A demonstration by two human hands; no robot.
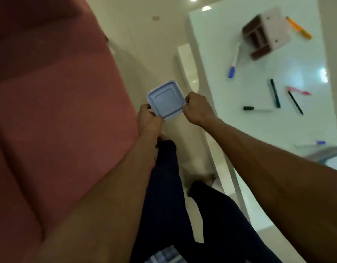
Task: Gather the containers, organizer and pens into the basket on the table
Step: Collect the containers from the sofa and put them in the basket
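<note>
- Blue-lidded container (164, 101) pinched at opposite edges, left hand (149, 118) and right hand (197, 109) both closed on it.
- Carrying step; next, finding the basket, not clearly visible on the table (239, 130).

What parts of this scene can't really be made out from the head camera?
- Square pale-blue lidded container: contents hidden by its lid; the left hand and right hand cover its sides.
- Greyish object at the right edge of the glossy white table: blurred and cut off, possibly the basket.
- Pink compartmented organizer, lying tipped: contents too blurred to tell.
- Pen with blue cap: smeared by blur.
</note>
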